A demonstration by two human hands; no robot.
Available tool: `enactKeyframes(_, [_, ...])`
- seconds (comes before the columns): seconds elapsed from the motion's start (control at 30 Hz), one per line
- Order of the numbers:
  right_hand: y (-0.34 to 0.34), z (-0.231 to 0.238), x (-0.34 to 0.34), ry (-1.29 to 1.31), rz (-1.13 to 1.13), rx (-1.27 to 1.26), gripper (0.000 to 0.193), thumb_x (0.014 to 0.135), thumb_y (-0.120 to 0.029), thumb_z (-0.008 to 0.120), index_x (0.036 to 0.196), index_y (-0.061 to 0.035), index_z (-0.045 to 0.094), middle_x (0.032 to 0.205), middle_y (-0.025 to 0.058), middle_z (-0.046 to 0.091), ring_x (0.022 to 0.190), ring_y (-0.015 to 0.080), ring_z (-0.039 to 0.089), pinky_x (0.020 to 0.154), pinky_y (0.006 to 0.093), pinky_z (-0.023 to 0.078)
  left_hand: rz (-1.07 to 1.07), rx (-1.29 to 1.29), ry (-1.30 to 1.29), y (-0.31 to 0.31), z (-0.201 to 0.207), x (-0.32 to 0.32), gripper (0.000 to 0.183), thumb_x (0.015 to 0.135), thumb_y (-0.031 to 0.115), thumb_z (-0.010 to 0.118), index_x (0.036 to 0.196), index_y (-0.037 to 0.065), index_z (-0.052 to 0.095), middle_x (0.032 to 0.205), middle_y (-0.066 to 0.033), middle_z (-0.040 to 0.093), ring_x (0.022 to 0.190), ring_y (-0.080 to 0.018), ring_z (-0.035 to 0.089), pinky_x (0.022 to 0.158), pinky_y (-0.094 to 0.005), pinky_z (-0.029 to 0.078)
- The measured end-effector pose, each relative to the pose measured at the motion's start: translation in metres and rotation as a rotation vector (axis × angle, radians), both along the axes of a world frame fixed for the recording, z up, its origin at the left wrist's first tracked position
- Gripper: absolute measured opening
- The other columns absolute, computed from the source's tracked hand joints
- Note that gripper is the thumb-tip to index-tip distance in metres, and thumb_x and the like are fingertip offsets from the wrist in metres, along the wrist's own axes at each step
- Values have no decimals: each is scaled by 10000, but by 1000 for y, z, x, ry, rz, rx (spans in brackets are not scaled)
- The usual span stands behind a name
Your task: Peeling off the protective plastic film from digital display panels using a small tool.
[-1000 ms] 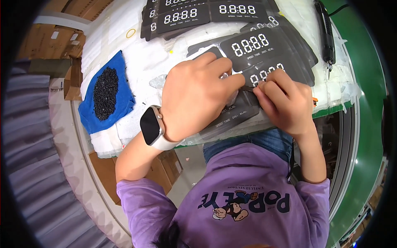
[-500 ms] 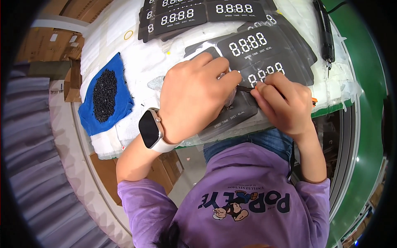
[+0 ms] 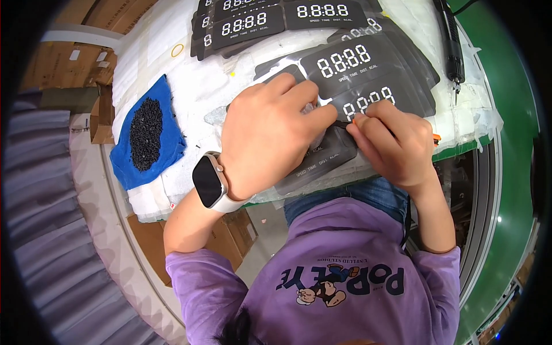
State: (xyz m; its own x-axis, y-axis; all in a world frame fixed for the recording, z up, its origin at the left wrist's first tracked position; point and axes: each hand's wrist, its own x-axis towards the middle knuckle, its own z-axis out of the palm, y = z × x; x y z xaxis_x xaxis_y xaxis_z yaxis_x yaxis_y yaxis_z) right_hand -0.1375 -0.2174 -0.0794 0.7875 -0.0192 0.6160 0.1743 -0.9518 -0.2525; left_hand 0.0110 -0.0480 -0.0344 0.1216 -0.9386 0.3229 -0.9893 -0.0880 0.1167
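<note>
My left hand (image 3: 275,129), a watch (image 3: 209,180) on its wrist, is curled over dark display panels (image 3: 340,62) with white digits. Its thumb and forefinger are closed; a bit of clear plastic shows beneath them, but what they grip is mostly hidden. My right hand (image 3: 394,141) is closed round a slim tool with a dark tip (image 3: 342,123) and an orange end (image 3: 437,140) sticking out behind the hand. The tip touches or nearly touches the left fingertips. Under both hands lies another dark panel (image 3: 325,158), partly covered.
Overlapping panels (image 3: 244,26) lie at the far side. A blue cloth (image 3: 123,152) holds a heap of small black pieces (image 3: 146,135) at the left. A black electric screwdriver (image 3: 453,49) rests at the far right of the white-covered table (image 3: 190,75). Cardboard boxes (image 3: 57,60) stand beyond the left edge.
Both hands stay almost in place, still closed close together over the panels. The left fingertips have shifted slightly at the tool's tip. The view has moved a little.
</note>
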Motion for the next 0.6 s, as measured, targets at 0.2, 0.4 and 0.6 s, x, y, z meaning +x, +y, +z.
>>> enactKeyframes(0.2, [1, -1, -1, 1, -9, 2, 199, 784, -151, 802, 815, -96, 614, 809, 25, 540, 562, 181, 598, 474, 332, 467, -31, -56, -76, 3, -4, 0, 284, 577, 83, 763, 856, 127, 730, 818, -3, 606, 753, -217, 595, 591, -355, 496])
enactKeyframes(0.4, [0, -3, 0, -31, 11, 9, 197, 788, -143, 797, 830, -96, 610, 811, 32, 534, 555, 188, 591, 471, 339, 463, -20, -14, -32, -1, -1, 2, 220, 643, 87, 770, 846, 117, 693, 834, -14, 616, 785, -224, 604, 623, -360, 503])
enactKeyframes(0.6, [-7, 5, 4, 83, 16, 149, 168, 833, -134, 758, 855, -81, 600, 812, 57, 545, 572, 270, 595, 493, 387, 472, -112, 125, -86, 0, 8, 6, 178, 729, 119, 736, 885, 85, 658, 843, -42, 590, 786, -248, 607, 618, -379, 498])
